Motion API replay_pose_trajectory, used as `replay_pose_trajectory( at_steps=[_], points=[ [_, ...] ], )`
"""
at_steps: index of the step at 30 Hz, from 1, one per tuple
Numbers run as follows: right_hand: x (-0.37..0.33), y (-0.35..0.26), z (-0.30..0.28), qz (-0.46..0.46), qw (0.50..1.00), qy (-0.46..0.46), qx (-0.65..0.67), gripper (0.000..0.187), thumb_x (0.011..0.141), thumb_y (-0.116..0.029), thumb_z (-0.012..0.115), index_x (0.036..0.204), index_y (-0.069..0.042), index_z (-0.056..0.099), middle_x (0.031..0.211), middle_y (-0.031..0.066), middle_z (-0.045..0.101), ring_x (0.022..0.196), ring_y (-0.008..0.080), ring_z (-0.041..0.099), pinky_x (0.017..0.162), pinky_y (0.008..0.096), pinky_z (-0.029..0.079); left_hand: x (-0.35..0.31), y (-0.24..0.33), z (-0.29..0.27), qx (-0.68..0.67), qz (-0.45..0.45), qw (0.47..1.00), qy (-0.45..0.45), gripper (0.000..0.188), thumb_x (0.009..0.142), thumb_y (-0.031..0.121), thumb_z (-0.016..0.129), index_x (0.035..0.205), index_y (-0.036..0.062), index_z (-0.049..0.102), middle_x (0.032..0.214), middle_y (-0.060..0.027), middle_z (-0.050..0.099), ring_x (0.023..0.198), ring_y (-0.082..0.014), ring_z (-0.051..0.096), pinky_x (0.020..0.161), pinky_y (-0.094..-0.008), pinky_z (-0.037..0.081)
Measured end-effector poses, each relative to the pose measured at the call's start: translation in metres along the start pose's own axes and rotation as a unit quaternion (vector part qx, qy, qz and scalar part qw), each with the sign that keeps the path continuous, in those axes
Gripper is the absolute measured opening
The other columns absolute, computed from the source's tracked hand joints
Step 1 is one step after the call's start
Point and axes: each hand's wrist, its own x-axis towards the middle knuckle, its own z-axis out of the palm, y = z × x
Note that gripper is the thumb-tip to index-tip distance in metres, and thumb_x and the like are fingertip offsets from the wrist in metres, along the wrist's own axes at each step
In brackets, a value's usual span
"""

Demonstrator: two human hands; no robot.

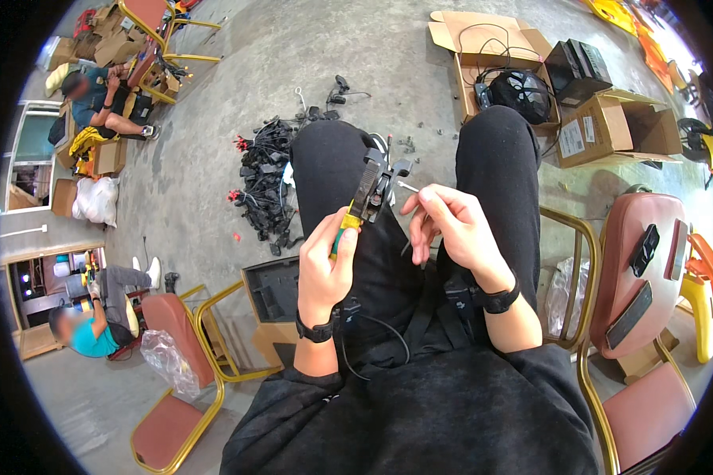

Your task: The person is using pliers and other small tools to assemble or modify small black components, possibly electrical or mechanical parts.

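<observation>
My left hand is closed round the yellow and green handle of what looks like a wire stripper, its dark metal head tilted up above my lap. To the right, my right hand pinches a thin cable between thumb and forefinger. The cable's pale tip points at the tool's head, and a small gap seems to lie between them. Part of the cable is hidden behind my fingers.
A heap of black cables and connectors lies on the floor left of my knee. Cardboard boxes stand ahead right. On a chair at my right lie two phone-like dark objects. An open black case sits left. Two people sit farther left.
</observation>
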Motion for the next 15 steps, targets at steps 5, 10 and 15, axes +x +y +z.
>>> replay_pose_trajectory(
  at_steps=[5, 10, 15],
  points=[
    [0.0009, 0.0055, 0.0055, -0.231, 0.903, 0.095, -0.350, 0.013, 0.098, -0.011, 0.068, 0.108, -0.003, 0.074, 0.092, 0.0112, 0.067, 0.085, 0.0216, 0.068, 0.076, 0.0317, 0.053, 0.0007, 0.0012, -0.0016, -0.015, -0.021, 1.000, -0.005, 0.043, 0.108, 0.032, 0.048, 0.103, -0.0057, 0.068, 0.092, -0.0115, 0.069, 0.080, -0.0180, 0.063, 0.073, -0.0304, 0.047],
    [0.0011, 0.0060, 0.0068, -0.315, 0.802, 0.135, -0.489, 0.021, 0.089, -0.008, 0.076, 0.109, -0.006, 0.074, 0.106, 0.0111, 0.065, 0.096, 0.0279, 0.066, 0.084, 0.0358, 0.054, 0.0025, 0.0011, -0.0064, -0.021, -0.029, 0.999, -0.040, 0.032, 0.105, 0.017, 0.054, 0.121, -0.0083, 0.065, 0.100, -0.0173, 0.070, 0.087, -0.0260, 0.070, 0.081, -0.0335, 0.054],
    [0.0018, 0.0067, 0.0080, -0.402, 0.686, 0.183, -0.578, 0.021, 0.090, -0.002, 0.073, 0.110, -0.002, 0.073, 0.112, 0.0118, 0.065, 0.097, 0.0262, 0.066, 0.085, 0.0339, 0.054, 0.0019, 0.0048, -0.0044, -0.007, -0.025, 0.999, -0.036, 0.034, 0.106, 0.022, 0.051, 0.114, -0.0075, 0.066, 0.097, -0.0156, 0.070, 0.085, -0.0238, 0.067, 0.078, -0.0326, 0.052]
  ],
)
